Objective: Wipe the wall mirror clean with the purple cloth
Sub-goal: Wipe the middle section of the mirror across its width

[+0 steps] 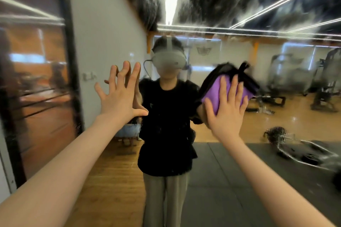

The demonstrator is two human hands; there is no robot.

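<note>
The wall mirror fills most of the view ahead of me and is streaked with wet smears, thickest across its upper part. My right hand presses the purple cloth flat against the glass with straight, spread fingers, at about chest height. The cloth has a dark edge and is partly covered by my fingers. My left hand lies flat on the mirror to the left with fingers spread and holds nothing. Each hand meets its own reflection in the glass.
My reflection stands in the mirror between my arms. A dark-framed glass door is on the left, beside a white wall. Gym machines, a barbell, wooden floor and grey mats appear as reflections.
</note>
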